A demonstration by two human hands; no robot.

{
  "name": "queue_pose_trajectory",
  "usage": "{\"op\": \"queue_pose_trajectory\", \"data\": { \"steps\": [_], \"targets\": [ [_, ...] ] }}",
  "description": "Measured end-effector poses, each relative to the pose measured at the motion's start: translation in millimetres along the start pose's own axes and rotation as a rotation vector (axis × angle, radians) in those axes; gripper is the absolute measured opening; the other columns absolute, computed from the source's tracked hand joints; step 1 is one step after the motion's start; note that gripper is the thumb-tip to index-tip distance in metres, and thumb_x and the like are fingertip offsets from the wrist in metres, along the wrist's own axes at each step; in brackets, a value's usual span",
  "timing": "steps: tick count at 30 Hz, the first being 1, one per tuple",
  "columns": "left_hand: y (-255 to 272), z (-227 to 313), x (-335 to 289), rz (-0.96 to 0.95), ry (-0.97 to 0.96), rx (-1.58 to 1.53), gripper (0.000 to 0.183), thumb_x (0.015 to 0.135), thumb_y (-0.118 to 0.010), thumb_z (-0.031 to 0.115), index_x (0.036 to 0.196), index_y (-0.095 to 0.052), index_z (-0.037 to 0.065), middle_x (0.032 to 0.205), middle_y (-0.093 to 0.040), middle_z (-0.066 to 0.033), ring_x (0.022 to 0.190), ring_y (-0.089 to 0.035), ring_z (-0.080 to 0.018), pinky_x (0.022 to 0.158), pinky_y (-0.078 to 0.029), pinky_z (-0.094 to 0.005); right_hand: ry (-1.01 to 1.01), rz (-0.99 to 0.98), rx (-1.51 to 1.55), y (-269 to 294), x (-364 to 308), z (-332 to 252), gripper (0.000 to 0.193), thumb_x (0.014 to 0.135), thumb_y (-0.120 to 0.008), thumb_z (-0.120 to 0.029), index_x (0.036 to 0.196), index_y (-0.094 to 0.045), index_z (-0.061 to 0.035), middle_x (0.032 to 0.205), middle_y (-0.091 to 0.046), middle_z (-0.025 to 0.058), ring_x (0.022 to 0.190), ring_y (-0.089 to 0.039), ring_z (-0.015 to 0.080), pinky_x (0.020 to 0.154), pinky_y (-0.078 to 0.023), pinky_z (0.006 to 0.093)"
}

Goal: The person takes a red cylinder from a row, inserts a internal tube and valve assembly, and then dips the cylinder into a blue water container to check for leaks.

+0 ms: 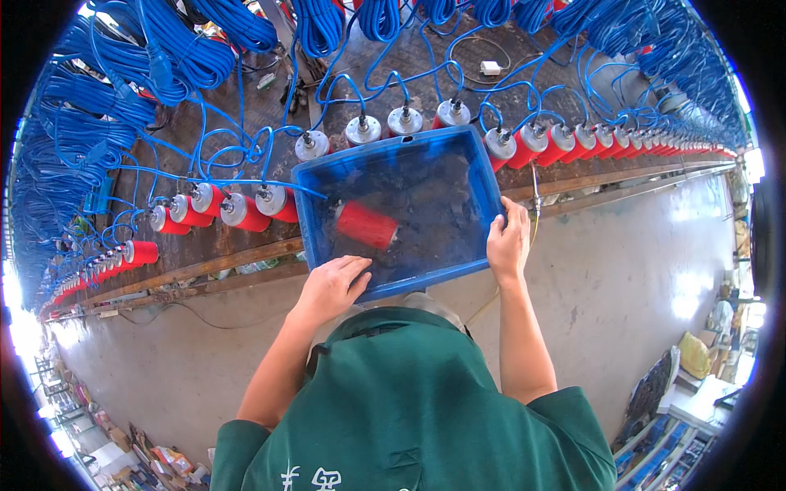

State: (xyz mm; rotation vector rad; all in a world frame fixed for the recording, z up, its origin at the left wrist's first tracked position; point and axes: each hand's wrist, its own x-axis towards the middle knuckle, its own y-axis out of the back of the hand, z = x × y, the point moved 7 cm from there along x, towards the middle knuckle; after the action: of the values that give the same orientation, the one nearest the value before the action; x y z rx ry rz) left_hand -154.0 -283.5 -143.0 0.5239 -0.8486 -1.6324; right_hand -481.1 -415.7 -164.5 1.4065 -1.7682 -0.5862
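Note:
A blue plastic tub (pixel 389 292) stands tilted slightly to one side at the bench edge in front of me. My left hand (pixel 334 286) grips its near rim at the left, fingers curled over the edge. At the right wall, my right hand (pixel 509 239) holds the rim with the thumb outside my view of the far side. Inside lies a red cylinder (pixel 367 225) with a metal end, under what looks like murky water. A blue cord (pixel 307 191) passes over the tub's left wall toward it.
Rows of red cylinders with silver caps (pixel 246 211) line the bench (pixel 246 260) on both sides of the tub. Coiled blue cables (pixel 180 49) are heaped behind them. A white plug (pixel 490 68) lies farther back. Grey floor (pixel 622 237) runs below the bench.

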Motion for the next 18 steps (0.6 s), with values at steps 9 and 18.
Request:
{"op": "queue_pose_trajectory", "data": {
  "steps": [9, 18],
  "targets": [
    [-2.7, -7.1, -0.3, 0.041, 0.022, 0.013, 0.024, 0.096, -0.074, 0.018, 0.114, -0.077, 0.002, 0.111, -0.078, -0.0142, 0.098, -0.076, -0.0339, 0.085, -0.062, -0.0415, 0.001, 0.007, -0.071, -2.4, -2.2, 0.7, 0.041, 0.098, -0.057, -0.006, 0.139, -0.063, -0.0063, 0.129, -0.066, 0.0175, 0.122, -0.061, 0.0400, 0.107, -0.049, 0.0497],
    [-2.0, -7.4, -0.6, 0.041, 0.038, 0.040, 0.024, 0.097, -0.073, 0.020, 0.115, -0.076, 0.005, 0.111, -0.078, -0.0120, 0.098, -0.076, -0.0329, 0.084, -0.062, -0.0421, -0.008, 0.008, -0.079, -3.8, -2.4, 0.2, 0.040, 0.099, -0.058, -0.007, 0.138, -0.063, -0.0065, 0.127, -0.067, 0.0178, 0.120, -0.062, 0.0403, 0.106, -0.049, 0.0494]
  ]
}}
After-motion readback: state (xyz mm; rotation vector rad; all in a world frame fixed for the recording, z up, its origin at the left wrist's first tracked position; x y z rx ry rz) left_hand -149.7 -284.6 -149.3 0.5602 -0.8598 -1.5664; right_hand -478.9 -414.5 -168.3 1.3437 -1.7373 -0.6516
